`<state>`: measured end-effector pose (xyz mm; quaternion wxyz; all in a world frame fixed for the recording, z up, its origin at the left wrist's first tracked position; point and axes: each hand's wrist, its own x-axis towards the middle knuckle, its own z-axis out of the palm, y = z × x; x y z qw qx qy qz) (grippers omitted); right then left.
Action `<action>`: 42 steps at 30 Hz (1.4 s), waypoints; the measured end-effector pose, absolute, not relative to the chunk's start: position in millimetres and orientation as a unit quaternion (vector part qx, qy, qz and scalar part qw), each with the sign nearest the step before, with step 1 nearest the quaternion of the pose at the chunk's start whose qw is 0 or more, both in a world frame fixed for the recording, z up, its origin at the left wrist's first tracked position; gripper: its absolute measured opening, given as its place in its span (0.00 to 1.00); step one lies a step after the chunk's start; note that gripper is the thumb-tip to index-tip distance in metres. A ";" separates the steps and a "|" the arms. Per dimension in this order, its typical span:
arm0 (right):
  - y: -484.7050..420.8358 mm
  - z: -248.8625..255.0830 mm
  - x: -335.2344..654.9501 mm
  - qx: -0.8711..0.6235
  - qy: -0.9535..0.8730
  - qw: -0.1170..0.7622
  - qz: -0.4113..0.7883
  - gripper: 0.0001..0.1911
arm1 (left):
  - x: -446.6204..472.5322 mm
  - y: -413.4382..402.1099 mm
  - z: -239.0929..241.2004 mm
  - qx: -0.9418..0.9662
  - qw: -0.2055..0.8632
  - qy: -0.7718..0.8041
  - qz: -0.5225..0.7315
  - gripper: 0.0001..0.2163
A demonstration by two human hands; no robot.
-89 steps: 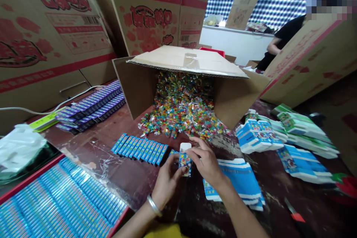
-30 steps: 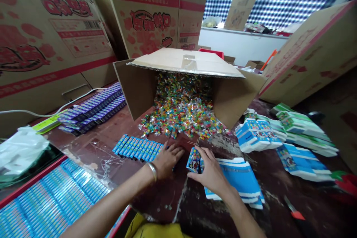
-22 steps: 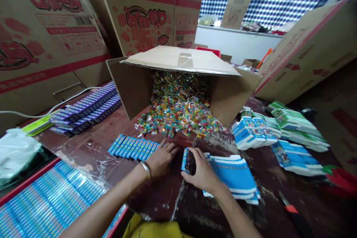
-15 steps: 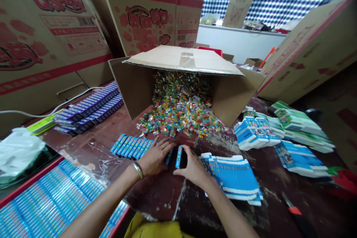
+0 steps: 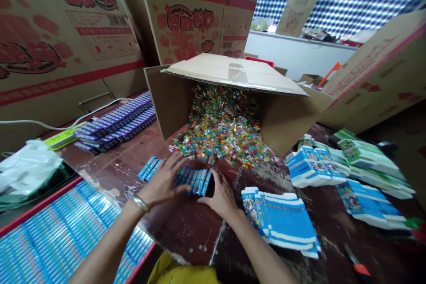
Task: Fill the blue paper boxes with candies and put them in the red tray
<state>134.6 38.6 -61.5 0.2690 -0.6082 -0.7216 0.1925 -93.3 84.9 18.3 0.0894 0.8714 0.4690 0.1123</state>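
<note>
Small blue candy boxes (image 5: 188, 176) stand side by side in a row on the table. My left hand (image 5: 163, 183) lies over the row, fingers stretched out and thumb apart, hiding some of the boxes. At the row's right end, the thumb and fingers of my right hand (image 5: 222, 196) grip the two short ends of the last blue box (image 5: 206, 183). That box stands against its neighbours. Behind the row, wrapped multicoloured candies (image 5: 221, 135) spill from a cardboard carton (image 5: 233, 71) lying on its side.
Flat blue cartons (image 5: 286, 219) lie right of my right hand, with blue and green stacks (image 5: 314, 164) beyond. A knife (image 5: 357, 266) lies front right. At left are a red-rimmed tray (image 5: 146, 255) filled with blue boxes, purple boxes (image 5: 116, 120) and a white plastic bag (image 5: 29, 166).
My right hand has brought its blue box left against the row. The left hand has shifted left along the row, uncovering boxes at the right end. The view has turned slightly.
</note>
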 end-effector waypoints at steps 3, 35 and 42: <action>37.4 -57.7 136.4 -0.608 -0.735 0.229 0.194 0.61 | -137.9 104.3 13.6 0.783 0.044 0.604 0.144 0.35; 10.5 -40.3 141.9 -0.556 -0.815 0.158 0.042 0.30 | -166.0 44.7 1.9 0.655 0.287 0.635 0.291 0.23; 8.5 -40.0 135.5 -0.567 -0.814 0.119 0.030 0.31 | -166.8 50.8 5.7 0.674 0.244 0.671 0.190 0.25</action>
